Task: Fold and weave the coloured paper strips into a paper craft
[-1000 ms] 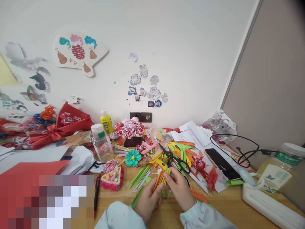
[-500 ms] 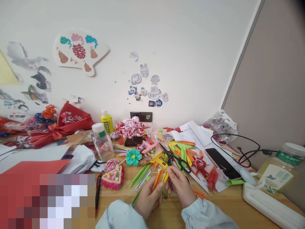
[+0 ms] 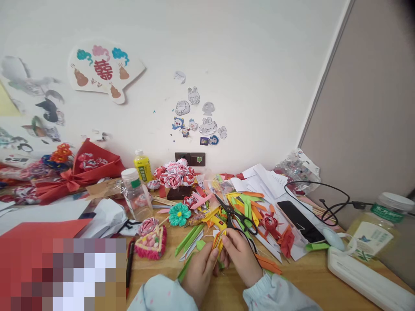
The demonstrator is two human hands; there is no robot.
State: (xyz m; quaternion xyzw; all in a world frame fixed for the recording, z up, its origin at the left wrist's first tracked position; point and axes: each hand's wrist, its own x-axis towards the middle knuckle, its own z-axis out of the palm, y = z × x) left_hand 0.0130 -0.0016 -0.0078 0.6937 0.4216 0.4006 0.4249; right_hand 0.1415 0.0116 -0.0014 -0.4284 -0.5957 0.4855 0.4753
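Pinched between both hands is a bundle of folded yellow and orange paper strips (image 3: 218,240), low in the middle of the head view. My left hand (image 3: 200,264) grips it from the left, with the thumb lying along its near side. On the other side my right hand (image 3: 241,255) is closed on the bundle, fingertips at its upper edge. The fingers hide much of the paper. Just behind the hands lie black scissors (image 3: 238,217) and a yellow glue gun-like tool (image 3: 216,219). Green folded strips (image 3: 190,239) rest to the left.
Behind stand paper roses (image 3: 176,175), a clear plastic jar (image 3: 136,198) and a yellow bottle (image 3: 142,166). A teal flower (image 3: 179,214) lies left of centre. A phone (image 3: 300,221), black cable (image 3: 348,196), white device (image 3: 366,280) and large jar (image 3: 372,233) occupy the right.
My hands have drawn closer around the folded paper, and less of it shows. My right hand's fingers have come over its top. The view has shifted slightly.
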